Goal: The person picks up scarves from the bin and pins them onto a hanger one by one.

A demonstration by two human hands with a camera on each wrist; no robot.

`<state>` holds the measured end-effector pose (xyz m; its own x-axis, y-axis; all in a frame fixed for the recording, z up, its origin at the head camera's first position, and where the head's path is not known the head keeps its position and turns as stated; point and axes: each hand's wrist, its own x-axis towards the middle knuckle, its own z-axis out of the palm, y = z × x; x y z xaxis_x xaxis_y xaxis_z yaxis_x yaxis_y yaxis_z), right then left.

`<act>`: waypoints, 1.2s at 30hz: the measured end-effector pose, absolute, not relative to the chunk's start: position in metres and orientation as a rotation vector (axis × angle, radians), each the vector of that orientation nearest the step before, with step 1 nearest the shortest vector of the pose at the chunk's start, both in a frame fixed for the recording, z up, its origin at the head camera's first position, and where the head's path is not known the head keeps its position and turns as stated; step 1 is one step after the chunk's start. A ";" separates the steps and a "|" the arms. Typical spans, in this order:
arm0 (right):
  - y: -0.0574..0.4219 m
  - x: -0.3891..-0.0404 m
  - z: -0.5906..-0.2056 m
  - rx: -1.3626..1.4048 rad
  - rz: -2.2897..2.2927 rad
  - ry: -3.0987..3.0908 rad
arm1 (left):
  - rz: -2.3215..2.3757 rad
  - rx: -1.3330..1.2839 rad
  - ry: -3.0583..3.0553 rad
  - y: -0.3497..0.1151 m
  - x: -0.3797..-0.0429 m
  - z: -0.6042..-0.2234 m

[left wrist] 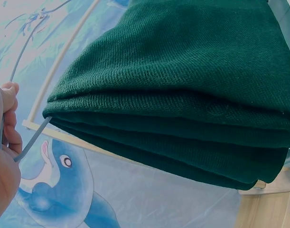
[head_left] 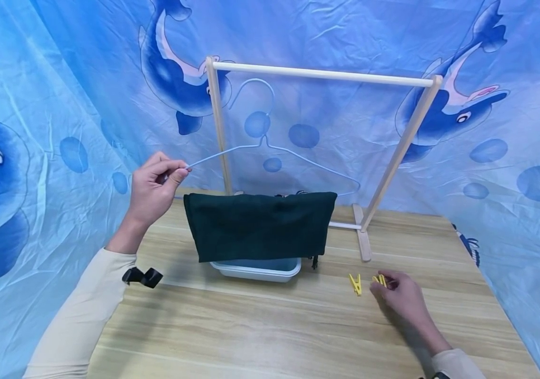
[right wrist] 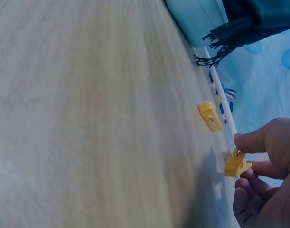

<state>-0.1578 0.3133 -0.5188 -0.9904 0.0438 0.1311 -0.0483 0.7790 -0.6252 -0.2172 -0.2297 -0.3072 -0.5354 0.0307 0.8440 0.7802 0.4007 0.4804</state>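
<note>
One dark-green woven cloth (head_left: 260, 226) hangs folded over a pale-blue wire hanger (head_left: 263, 141) in the head view, partly hiding a pale rectangular plastic basin (head_left: 256, 272); your left hand (head_left: 155, 187) grips the hanger's shoulder, and your right hand (head_left: 405, 300) holds a yellow plastic clothespin (head_left: 380, 280) near a second yellow clothespin (head_left: 356, 285) on the wood-grain desk (head_left: 251, 326). From the left wrist, you see the cloth's stacked layers. From the right wrist, your thumb and finger pinch the held clothespin.

wood-grain table (head_left: 251, 326) | blue cloth backdrop (head_left: 346, 31) around it | printed dolphins (head_left: 163, 79) | darker blue ovals (head_left: 304, 136)
</note>
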 end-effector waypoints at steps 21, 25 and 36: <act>0.303 -0.165 -0.442 0.293 0.863 -2.587 | -1.210 -0.748 -1.816 -0.224 -0.218 -0.305; 0.295 -0.164 -0.417 0.330 0.860 -2.572 | -1.210 -0.739 -1.813 -0.224 -0.218 -0.305; 0.260 -0.162 -0.345 0.526 0.917 -2.507 | -1.187 -0.746 -1.824 -0.224 -0.220 -0.306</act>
<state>-0.1616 0.2600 -0.3451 -0.8410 -0.2033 0.5013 -0.4788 0.7112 -0.5148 -0.2197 -0.2241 -0.3056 -0.4914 0.0441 0.8698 0.8132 0.3807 0.4402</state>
